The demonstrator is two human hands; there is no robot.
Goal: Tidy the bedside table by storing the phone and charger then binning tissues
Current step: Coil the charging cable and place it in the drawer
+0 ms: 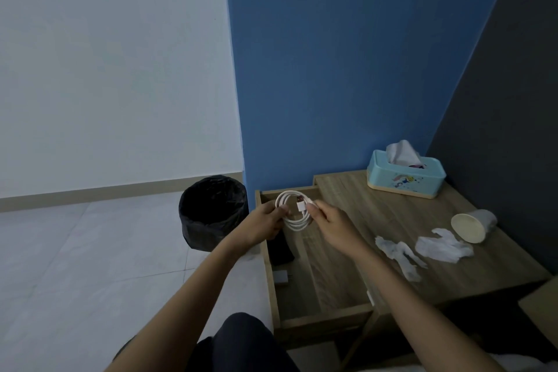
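A white charger cable [294, 211] is wound into a coil and held above the open drawer [317, 281] of the wooden bedside table [437, 235]. My left hand [265, 222] grips the coil's left side. My right hand [332, 225] pinches the cable near its plug end. A dark phone [282, 251] lies in the drawer under my hands, with a grey charger plug [281, 276] nearer me. Two crumpled white tissues [398, 254] [442, 246] lie on the tabletop. A black-lined bin [213, 210] stands on the floor left of the table.
A light blue tissue box [406, 175] sits at the back of the tabletop. A tipped-over paper cup [472, 225] lies beside the tissues at the right. A blue wall rises behind the table, with pale floor tiles to the left. My knee is below the drawer.
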